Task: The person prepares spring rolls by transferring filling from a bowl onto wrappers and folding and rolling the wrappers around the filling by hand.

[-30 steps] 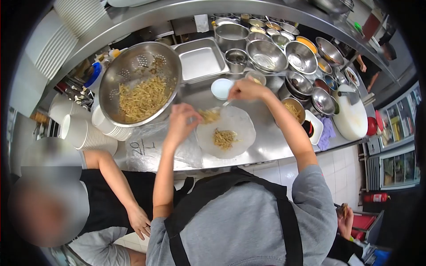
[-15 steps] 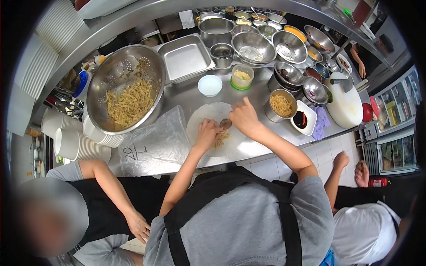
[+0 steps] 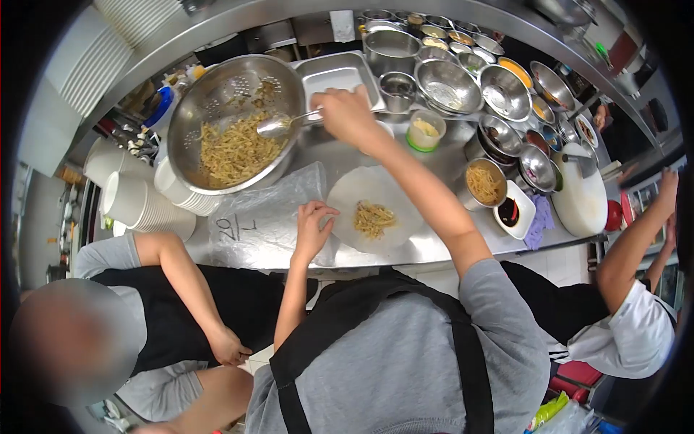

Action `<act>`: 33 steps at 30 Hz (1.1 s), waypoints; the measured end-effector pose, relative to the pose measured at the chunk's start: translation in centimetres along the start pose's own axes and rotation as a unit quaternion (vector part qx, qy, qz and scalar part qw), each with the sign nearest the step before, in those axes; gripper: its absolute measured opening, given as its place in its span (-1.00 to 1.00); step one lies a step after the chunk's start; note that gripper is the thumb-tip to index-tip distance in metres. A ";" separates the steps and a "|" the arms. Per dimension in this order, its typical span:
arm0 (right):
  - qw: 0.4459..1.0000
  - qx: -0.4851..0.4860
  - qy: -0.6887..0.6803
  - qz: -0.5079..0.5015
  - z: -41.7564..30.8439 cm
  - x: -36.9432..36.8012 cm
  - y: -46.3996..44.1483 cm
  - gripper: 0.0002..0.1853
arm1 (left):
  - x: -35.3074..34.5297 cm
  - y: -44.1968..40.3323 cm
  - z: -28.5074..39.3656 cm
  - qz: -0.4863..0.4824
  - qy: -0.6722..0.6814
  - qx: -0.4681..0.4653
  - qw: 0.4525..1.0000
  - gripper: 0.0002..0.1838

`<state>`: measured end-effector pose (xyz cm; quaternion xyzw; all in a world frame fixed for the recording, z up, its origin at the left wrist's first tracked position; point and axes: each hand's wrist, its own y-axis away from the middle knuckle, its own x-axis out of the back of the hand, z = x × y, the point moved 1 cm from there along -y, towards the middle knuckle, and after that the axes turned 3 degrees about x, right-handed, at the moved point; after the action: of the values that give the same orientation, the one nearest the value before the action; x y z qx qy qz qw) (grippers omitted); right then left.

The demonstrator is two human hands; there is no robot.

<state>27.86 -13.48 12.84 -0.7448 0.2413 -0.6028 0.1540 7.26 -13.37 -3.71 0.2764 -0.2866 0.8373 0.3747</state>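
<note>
My right hand [image 3: 348, 114] grips the handle of a metal spoon [image 3: 273, 127]. The spoon's bowl is over the right side of a large perforated colander [image 3: 189, 116], close to the shredded yellowish filling [image 3: 235, 150] inside. A small heap of similar filling [image 3: 374, 219] rests on a thin, round, whitish wrapper [image 3: 350, 189] lying on the steel counter. Near the wrapper's left edge, my left hand [image 3: 314, 226] is raised with fingers loosely bent and apart, holding nothing. My right forearm passes over part of the wrapper and hides most of a small white bowl.
A plastic bag [image 3: 271, 217] lies left of the wrapper, near stacked white containers [image 3: 134, 206]. A rectangular metal tray [image 3: 329, 74] and several metal bowls [image 3: 448, 85] line the back. A cleaver [image 3: 580, 160] rests on a white board [image 3: 584, 199]. Co-workers [image 3: 191, 311] stand on both sides.
My right hand has moved left and away from me, carrying the spoon from the wrapper to the colander. My left hand has lifted off the filling and shifted left. The view has shifted.
</note>
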 end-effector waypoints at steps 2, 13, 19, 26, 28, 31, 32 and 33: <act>0.996 0.051 0.077 0.020 -2.6 -3.7 -2.6 -0.84 | 0.5 0.6 -0.2 0.010 -0.006 0.010 1.000 -0.74; 0.985 0.158 0.022 0.059 -2.3 -7.8 0.2 -0.90 | -0.9 1.9 -2.1 -0.018 -0.022 0.023 0.999 -0.77; 0.983 -0.097 -0.133 -0.081 5.1 -8.8 17.1 -0.92 | -4.9 0.1 -2.5 -0.022 -0.031 -0.024 0.999 -0.80; 0.986 -0.105 -0.118 -0.057 3.6 -9.9 23.3 -0.89 | -6.7 -2.5 -1.0 -0.030 -0.047 -0.033 0.998 -0.78; 0.985 -0.122 -0.111 -0.057 4.3 -9.4 23.9 -0.91 | -6.9 -2.7 -1.1 -0.046 -0.040 -0.053 0.997 -0.79; 0.982 -0.126 -0.120 -0.077 5.1 -8.8 24.7 -0.88 | -6.5 -2.5 -0.8 -0.076 -0.051 -0.071 0.993 -0.79; 0.982 -0.116 -0.120 -0.091 5.4 -8.7 25.0 -0.81 | -6.4 -2.4 -0.6 -0.085 -0.057 -0.075 0.992 -0.80; 0.982 -0.105 -0.118 -0.105 5.6 -8.3 24.9 -0.75 | -6.6 -2.3 -0.8 -0.090 -0.066 -0.076 0.991 -0.79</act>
<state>27.69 -30.10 -8.26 -0.8440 0.2034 -0.4948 0.0379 12.63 -14.64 -8.04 0.3269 -0.3471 0.7557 0.4490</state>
